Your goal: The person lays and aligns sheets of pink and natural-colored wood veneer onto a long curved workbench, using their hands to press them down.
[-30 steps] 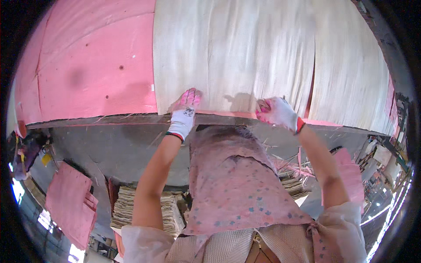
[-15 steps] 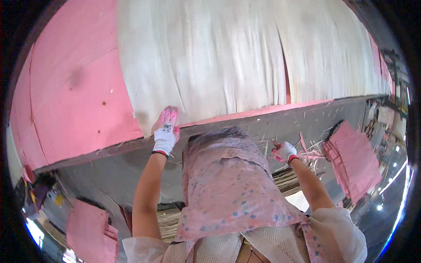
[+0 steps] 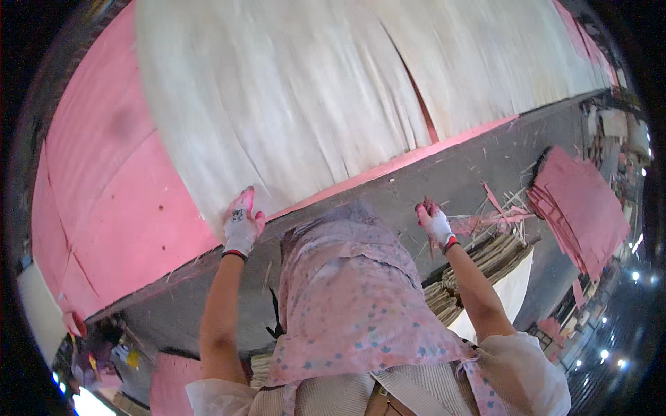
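Note:
A white sheet (image 3: 291, 83) with long slits and creases lies over a pink board (image 3: 159, 215) at the near edge of the raised work surface. My left hand (image 3: 240, 222), in a white glove stained pink, rests open at the lower left corner of the white sheet, thumb out. My right hand (image 3: 436, 226), gloved alike, hangs just off the edge with fingers curled round something small that I cannot make out. A pink floral apron (image 3: 354, 298) is between my forearms, against the edge.
Several pink sheets (image 3: 576, 208) lie stacked below at the right, beside scattered pink and pale scraps (image 3: 496, 215). A stack of layered brownish sheets (image 3: 458, 284) is behind my right forearm. More pink sheets (image 3: 170, 381) are at lower left; clutter lines both rims.
My right hand has left the white sheet's edge and dropped below it. My left hand has moved left and lower in view. The surface appears more slanted as the view turned.

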A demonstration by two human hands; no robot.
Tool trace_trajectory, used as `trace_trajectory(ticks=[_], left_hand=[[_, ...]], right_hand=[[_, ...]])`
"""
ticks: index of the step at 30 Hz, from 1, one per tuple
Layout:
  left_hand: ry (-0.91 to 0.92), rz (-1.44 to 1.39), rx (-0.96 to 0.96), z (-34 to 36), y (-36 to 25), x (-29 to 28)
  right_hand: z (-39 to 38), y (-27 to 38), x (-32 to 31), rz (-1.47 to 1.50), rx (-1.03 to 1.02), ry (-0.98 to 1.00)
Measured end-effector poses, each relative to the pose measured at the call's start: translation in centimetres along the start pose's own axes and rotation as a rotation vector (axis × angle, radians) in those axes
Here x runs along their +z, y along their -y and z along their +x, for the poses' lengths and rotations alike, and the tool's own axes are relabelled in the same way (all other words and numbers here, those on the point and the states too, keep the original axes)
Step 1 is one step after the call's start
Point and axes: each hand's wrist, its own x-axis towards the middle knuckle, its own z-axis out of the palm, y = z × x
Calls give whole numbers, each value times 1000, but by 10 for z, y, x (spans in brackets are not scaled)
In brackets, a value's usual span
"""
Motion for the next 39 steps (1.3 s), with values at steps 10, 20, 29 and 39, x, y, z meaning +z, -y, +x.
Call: trace_trajectory(ticks=[10,20,29,39], left_hand=[[-178,-149,-96,37,-9,-66],[307,526,246,138,29,-105],[139,329,343,148,41,-80],[47,190,371,157,44,-61]], right_hand=[[-39,181,48,127,-525,393],[-84,344,212,169,-254,521],[-12,395,291,-388,-468,155],[-12,409,262,-433,-175,333]])
